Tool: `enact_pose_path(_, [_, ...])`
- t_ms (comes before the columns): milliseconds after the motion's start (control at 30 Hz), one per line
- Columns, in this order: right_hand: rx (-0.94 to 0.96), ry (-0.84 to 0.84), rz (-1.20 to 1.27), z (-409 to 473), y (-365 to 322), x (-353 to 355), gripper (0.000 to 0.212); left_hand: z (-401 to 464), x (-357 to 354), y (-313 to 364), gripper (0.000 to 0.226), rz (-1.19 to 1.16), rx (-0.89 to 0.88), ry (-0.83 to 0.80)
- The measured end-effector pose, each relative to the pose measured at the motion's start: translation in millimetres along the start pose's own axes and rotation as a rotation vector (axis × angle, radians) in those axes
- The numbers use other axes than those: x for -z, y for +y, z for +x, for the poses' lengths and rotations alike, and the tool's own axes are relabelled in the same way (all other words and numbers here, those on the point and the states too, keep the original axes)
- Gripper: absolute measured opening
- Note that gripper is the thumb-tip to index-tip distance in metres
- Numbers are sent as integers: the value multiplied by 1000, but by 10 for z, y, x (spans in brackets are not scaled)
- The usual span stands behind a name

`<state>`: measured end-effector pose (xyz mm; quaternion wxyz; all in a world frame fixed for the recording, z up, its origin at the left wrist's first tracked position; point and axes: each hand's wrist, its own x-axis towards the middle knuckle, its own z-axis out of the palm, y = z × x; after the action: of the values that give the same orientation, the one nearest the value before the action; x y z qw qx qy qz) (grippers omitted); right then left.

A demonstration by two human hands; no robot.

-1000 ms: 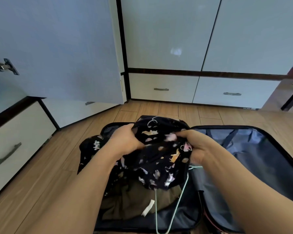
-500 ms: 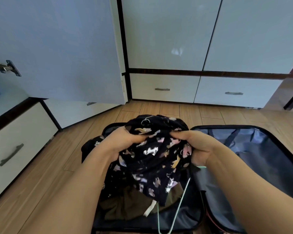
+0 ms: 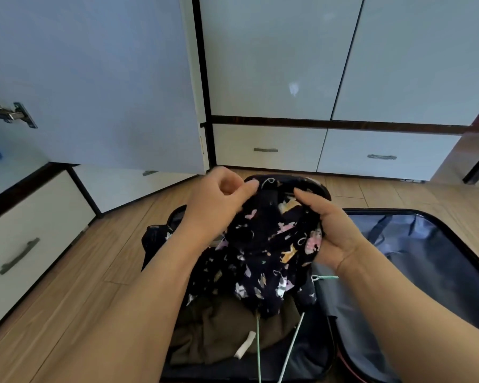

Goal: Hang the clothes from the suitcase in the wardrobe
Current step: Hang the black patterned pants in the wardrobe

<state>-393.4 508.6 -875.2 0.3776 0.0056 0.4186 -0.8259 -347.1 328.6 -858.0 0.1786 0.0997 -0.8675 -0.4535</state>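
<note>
We hold a dark printed garment [image 3: 271, 244] above the open suitcase [image 3: 415, 244]. Our left hand [image 3: 219, 205] pinches its top edge; our right hand [image 3: 329, 233] clasps bunched cloth. It looks soft, light and floppy (best gripped at the collar).

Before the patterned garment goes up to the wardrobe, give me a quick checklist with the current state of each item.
1. Left hand grips the dark patterned garment: ok, thumb and fingers pinch its top edge.
2. Right hand holds the garment: ok, fingers curl round the bunched cloth.
3. Hanger seated in the garment: cannot tell; only pale green hanger wires show below the cloth.
4. Garment clear of the suitcase: not ok, its lower part hangs over the olive clothing inside.
5. Wardrobe door open: ok, it stands swung out on the left.
6. Rail free inside the wardrobe: cannot tell, out of view.
</note>
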Motion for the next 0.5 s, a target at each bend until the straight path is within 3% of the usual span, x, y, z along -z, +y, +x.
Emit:
enact_pose_path(67, [15,-39,52,-11,1,-22,36,-40,-13,35,41,-117,147,-247])
enact_pose_path(167, [47,-67,99,-25,-14,-71,40,-122,-40,107,47,-547,374,-574])
enact_pose_path(233, [32,-67,41,-20,-33,-98,38,-119,-49,104,30,-447,279,-614])
enact_pose_path(300, [28,-29,-4,4,-48,-62,38,-112,-29,75,16,-270,183,-536])
enact_pose_path(367, [74,30,32,-4,-69,16,38,-82,33,46,10,-310,186,-405])
enact_pose_path(500, [160,99,162,-19,-134,266,50,130,332,-150,19,-669,265,205])
